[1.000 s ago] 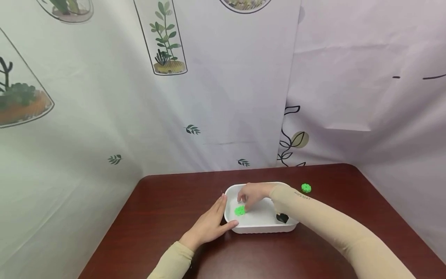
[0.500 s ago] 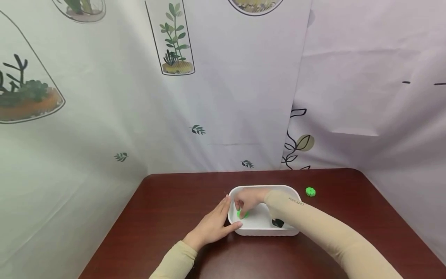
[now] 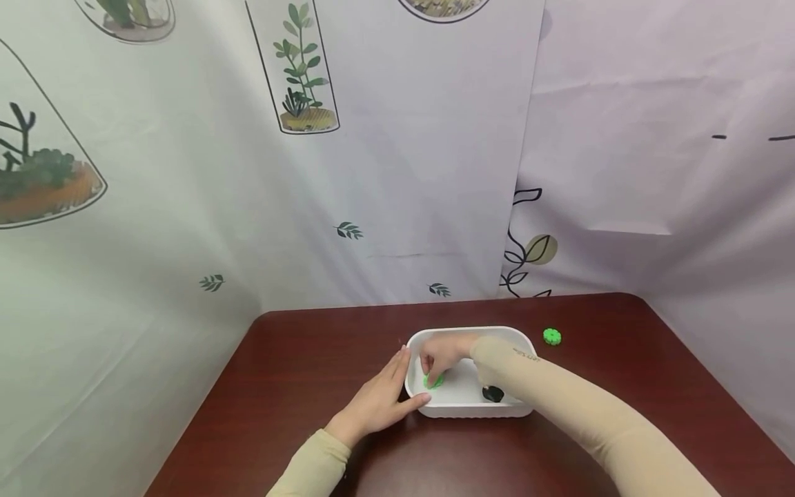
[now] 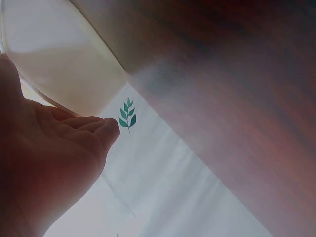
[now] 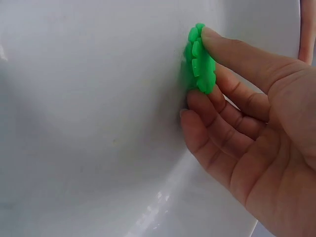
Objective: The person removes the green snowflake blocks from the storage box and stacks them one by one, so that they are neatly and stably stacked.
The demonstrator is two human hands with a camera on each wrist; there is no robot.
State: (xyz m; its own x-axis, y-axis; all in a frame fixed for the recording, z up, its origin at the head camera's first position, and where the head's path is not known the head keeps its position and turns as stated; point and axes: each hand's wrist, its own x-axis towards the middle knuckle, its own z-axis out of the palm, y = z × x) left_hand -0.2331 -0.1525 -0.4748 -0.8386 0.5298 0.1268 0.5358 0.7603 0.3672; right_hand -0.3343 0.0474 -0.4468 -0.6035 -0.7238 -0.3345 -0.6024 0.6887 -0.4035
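Observation:
My right hand reaches down into a white plastic tray and pinches a bright green, flower-shaped plastic disc between thumb and fingers. In the right wrist view the disc stands on edge, its scalloped rim close to the white tray surface. From the head view, fingers hide part of it. My left hand lies along the tray's left end, fingers straight and thumb spread over the near corner. The left wrist view shows its fingers beside the tray's outer wall.
Another green flower-shaped disc lies on the dark red-brown table, right of the tray. A small black object shows under my right cuff. Behind the table hangs a pale plant-printed cloth.
My right fingers came down onto the green disc in the tray and pinched it. The left hand keeps its place at the tray's left end. The head view shifted slightly.

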